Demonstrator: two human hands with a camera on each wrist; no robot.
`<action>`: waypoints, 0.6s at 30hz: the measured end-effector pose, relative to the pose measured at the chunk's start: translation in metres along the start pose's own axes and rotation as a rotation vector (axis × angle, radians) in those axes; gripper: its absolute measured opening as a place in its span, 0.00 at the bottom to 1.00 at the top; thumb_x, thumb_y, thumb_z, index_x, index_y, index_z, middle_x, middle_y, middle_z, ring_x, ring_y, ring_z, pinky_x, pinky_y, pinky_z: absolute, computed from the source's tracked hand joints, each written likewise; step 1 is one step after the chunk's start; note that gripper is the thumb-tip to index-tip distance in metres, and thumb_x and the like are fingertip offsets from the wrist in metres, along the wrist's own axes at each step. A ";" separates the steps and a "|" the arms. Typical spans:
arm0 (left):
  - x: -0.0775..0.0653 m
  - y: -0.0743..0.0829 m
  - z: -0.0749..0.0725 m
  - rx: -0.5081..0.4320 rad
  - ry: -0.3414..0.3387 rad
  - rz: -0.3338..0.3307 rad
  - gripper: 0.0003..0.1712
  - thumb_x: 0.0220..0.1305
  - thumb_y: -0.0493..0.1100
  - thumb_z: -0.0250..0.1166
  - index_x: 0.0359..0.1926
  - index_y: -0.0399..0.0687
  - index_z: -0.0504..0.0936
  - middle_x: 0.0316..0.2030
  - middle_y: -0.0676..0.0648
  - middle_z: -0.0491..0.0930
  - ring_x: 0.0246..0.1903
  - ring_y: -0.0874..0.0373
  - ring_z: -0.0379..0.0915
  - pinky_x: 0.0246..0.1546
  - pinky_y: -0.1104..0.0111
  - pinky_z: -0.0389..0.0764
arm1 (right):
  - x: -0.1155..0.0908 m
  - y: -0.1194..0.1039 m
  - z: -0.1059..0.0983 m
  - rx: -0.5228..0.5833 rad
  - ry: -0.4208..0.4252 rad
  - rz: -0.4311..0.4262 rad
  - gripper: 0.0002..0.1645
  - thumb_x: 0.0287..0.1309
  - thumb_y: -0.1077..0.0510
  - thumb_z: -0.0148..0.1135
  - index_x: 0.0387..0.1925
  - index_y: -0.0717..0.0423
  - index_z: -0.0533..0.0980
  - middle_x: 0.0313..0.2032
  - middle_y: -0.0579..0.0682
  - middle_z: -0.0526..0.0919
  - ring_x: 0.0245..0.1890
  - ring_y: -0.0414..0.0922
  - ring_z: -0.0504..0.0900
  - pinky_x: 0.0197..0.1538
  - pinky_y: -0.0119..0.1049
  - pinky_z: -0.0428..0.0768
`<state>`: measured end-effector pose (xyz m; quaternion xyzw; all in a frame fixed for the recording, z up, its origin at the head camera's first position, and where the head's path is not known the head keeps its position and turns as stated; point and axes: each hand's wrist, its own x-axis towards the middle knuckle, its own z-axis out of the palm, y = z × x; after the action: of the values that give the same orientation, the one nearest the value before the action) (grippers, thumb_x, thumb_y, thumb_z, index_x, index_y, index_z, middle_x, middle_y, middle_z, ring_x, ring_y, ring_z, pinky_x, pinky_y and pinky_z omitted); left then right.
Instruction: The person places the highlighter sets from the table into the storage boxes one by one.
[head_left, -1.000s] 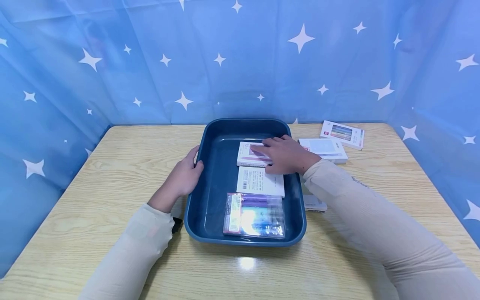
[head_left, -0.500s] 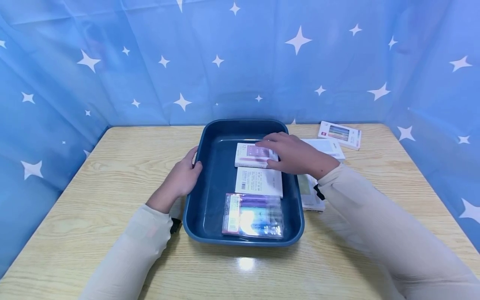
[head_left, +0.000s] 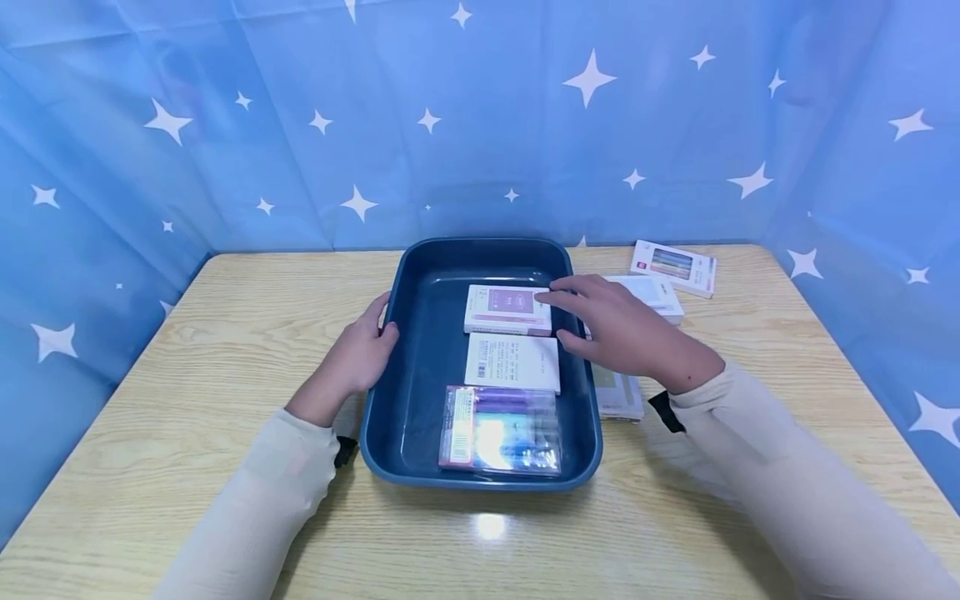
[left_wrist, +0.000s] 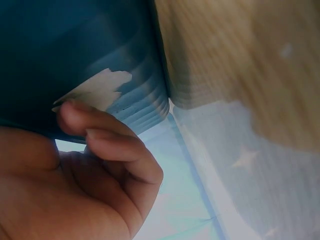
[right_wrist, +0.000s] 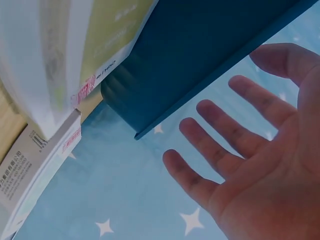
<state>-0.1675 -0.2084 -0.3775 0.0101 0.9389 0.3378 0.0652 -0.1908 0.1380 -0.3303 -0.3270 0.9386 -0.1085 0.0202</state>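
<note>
A dark blue plastic bin [head_left: 427, 417] stands on the table. My left hand [head_left: 356, 354] grips its left rim, thumb over the edge; in the left wrist view the fingers [left_wrist: 112, 142] curl against the outer wall. Inside, along the right side, lie a white box with a purple panel [head_left: 510, 304], a white box with printed text [head_left: 512, 362] and a clear pack of purple and blue items [head_left: 498, 433]. My right hand [head_left: 618, 325] hovers over the right rim, holding nothing. Its fingers are spread apart in the right wrist view.
Right of the bin lie a white box with a green panel [head_left: 617, 392], partly hidden by the hand, another white box [head_left: 651, 296] and a flat box with a colourful window [head_left: 672, 265]. A blue star curtain [head_left: 450, 167] hangs behind the wooden table [head_left: 247, 333].
My right hand has lifted off the purple-panelled box and moved right, to above the bin's right rim. The left hand keeps its grip on the left rim.
</note>
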 end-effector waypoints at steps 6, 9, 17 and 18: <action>0.002 0.000 0.001 -0.006 -0.001 0.009 0.34 0.79 0.49 0.39 0.80 0.52 0.44 0.25 0.44 0.75 0.30 0.52 0.79 0.37 0.62 0.79 | -0.014 0.003 0.003 0.005 0.026 0.026 0.33 0.67 0.52 0.61 0.71 0.47 0.68 0.71 0.58 0.67 0.71 0.61 0.64 0.69 0.64 0.64; 0.002 0.001 0.003 -0.010 -0.006 0.005 0.34 0.79 0.50 0.39 0.81 0.52 0.44 0.26 0.43 0.75 0.31 0.52 0.80 0.38 0.62 0.80 | -0.023 0.007 0.004 0.011 0.045 0.036 0.32 0.67 0.52 0.61 0.71 0.47 0.68 0.71 0.58 0.67 0.71 0.61 0.64 0.68 0.64 0.65; 0.000 0.001 0.003 -0.004 0.000 0.003 0.34 0.79 0.49 0.40 0.80 0.51 0.44 0.29 0.42 0.78 0.37 0.48 0.81 0.42 0.57 0.81 | -0.035 0.020 0.006 0.021 0.087 0.037 0.31 0.68 0.55 0.58 0.71 0.48 0.68 0.70 0.61 0.68 0.68 0.60 0.68 0.65 0.62 0.71; 0.000 0.001 0.003 -0.009 0.001 0.001 0.34 0.79 0.49 0.40 0.80 0.51 0.44 0.30 0.42 0.78 0.39 0.48 0.81 0.43 0.56 0.82 | -0.035 0.022 0.006 0.018 0.090 0.041 0.31 0.68 0.55 0.58 0.71 0.49 0.68 0.69 0.61 0.68 0.67 0.60 0.69 0.65 0.61 0.71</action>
<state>-0.1666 -0.2056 -0.3790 0.0102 0.9374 0.3420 0.0646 -0.1757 0.1751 -0.3420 -0.3024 0.9440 -0.1312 -0.0171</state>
